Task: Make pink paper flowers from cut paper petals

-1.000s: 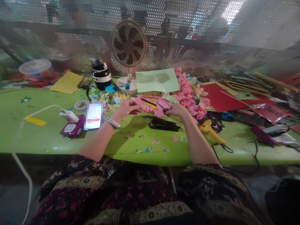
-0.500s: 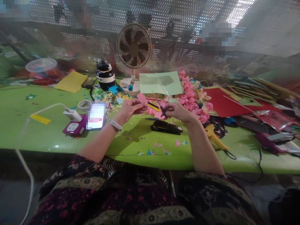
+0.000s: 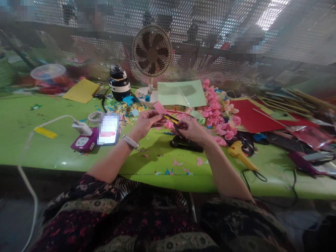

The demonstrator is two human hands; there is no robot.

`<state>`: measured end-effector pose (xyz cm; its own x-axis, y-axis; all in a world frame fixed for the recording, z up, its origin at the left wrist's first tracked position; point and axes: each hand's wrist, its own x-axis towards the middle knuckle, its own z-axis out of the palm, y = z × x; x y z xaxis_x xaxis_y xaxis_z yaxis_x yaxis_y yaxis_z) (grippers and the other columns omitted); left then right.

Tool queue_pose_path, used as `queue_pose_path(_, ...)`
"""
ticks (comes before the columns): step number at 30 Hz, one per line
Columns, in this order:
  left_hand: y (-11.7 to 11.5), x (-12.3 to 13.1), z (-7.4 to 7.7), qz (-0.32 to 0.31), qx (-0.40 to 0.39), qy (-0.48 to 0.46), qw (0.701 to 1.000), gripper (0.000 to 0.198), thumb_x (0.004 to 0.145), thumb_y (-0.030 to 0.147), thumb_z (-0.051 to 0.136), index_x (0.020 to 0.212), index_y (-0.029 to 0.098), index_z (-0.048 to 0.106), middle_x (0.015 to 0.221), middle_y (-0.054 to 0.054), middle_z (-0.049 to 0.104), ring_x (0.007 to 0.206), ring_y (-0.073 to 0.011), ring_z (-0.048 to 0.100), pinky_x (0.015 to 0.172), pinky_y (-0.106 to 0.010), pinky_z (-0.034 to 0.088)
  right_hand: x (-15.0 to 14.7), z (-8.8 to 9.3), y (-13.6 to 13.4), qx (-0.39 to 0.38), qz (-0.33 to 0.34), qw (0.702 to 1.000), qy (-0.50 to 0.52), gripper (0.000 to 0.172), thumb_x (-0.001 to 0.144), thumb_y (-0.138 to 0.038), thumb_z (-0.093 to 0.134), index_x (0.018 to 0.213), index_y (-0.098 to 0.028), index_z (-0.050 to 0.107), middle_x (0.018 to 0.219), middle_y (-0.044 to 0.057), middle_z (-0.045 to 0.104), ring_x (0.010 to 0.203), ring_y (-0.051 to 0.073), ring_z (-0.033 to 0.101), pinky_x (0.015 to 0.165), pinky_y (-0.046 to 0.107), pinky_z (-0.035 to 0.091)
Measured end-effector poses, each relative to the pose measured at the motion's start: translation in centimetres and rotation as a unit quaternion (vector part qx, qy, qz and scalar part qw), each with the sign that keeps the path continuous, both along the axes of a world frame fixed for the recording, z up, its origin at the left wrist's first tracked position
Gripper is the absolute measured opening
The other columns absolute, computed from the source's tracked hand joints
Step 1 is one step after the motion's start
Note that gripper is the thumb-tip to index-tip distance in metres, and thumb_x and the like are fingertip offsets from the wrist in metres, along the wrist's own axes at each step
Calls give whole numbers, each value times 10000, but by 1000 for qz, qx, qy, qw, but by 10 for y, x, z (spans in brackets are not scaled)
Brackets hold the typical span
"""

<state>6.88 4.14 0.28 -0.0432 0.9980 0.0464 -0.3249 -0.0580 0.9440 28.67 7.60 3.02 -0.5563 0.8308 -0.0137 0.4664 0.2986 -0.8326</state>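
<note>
Between the fingers of my left hand is a small piece of pink paper, held up above the table. My right hand is closed around dark-handled scissors, their blades pointing up and left at the pink paper's edge. Whether the blades touch the paper I cannot tell. Below my right hand lies a black stapler, partly covered by the hand. A yellow cutter lies behind the scissors. Pink paper petals are heaped beyond my right hand.
A phone and purple power adapter sit left, with a white cable. A fan, dark bottle and pale green sheet stand or lie behind. On the right are a yellow glue gun and red paper.
My right hand has moved left and slightly down with the scissors, bringing their blades to the pink paper and covering part of the stapler. My left hand stays nearly in place, still holding the paper.
</note>
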Motion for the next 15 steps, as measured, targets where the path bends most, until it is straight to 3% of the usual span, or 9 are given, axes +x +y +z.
queue_pose_path(15, 3, -8, -2, -36, -11, 15, 999, 188, 757, 236, 858, 865, 133, 745, 802, -53, 772, 734, -142, 743, 761, -284, 623, 3, 2, 0, 26, 29, 999, -37, 448, 746, -605, 783, 844, -193, 637, 807, 40, 656, 717, 165, 573, 642, 308, 443)
